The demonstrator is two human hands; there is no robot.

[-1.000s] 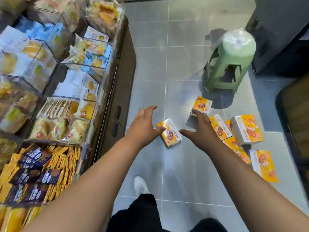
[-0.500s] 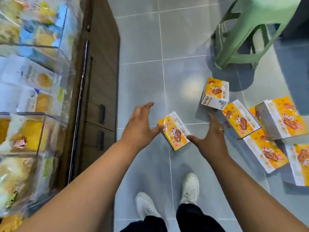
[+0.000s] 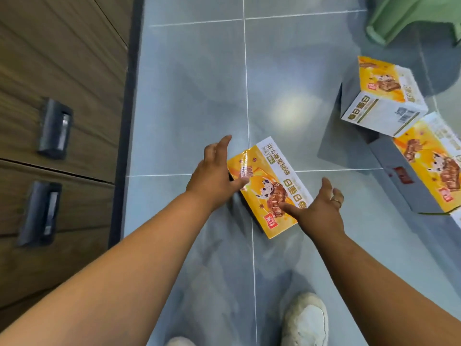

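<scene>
step: pre-grasp on yellow box [image 3: 269, 186], floor [image 3: 187, 96] | your left grip [image 3: 214, 176] and right grip [image 3: 321, 211] spread, holding nothing | next: clamp both sides, lift

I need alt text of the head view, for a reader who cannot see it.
The left hand and right hand, fingers spread, reach down beside a yellow snack box on the grey tiled floor. Similar boxes lie to the right; a wooden cabinet stands left.
</scene>
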